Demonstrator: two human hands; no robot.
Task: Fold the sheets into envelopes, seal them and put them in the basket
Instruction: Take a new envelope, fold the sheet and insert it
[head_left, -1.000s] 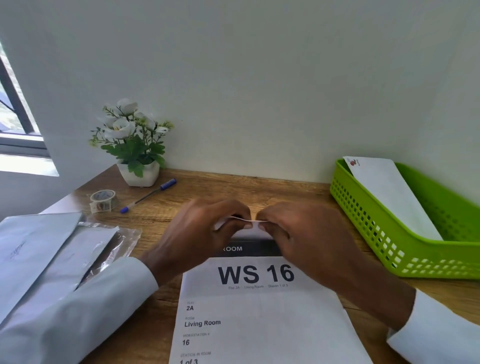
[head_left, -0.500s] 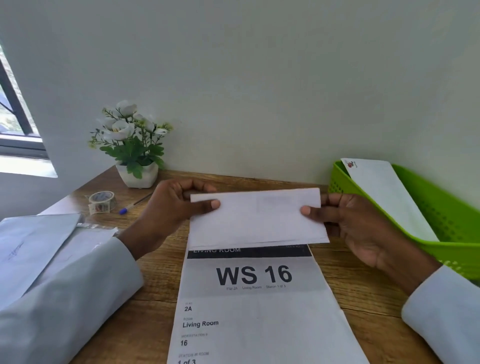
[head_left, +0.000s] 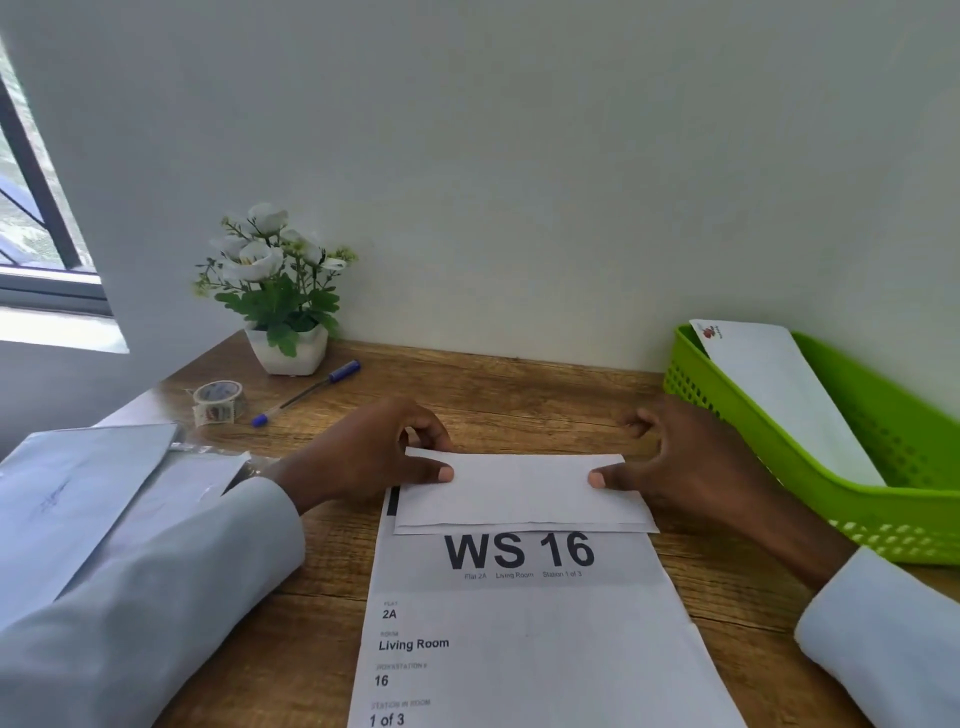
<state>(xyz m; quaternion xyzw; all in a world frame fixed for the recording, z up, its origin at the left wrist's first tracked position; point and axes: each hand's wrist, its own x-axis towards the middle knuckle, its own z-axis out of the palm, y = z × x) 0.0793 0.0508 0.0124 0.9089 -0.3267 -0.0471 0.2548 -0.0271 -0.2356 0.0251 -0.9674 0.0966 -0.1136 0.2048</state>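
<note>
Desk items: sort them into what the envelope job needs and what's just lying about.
Job: folded sheet, left hand, right hand, green basket, envelope in it, tape roll.
Lying about: flower pot, blue pen.

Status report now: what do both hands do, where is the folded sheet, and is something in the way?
Left hand and right hand pinch the folded sheet at its ends. Sheet lies over the printed page. Green basket at right, path clear.

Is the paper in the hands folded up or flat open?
Folded: the folded sheet shows two layered edges along its near side, held by the left hand and right hand.
</note>
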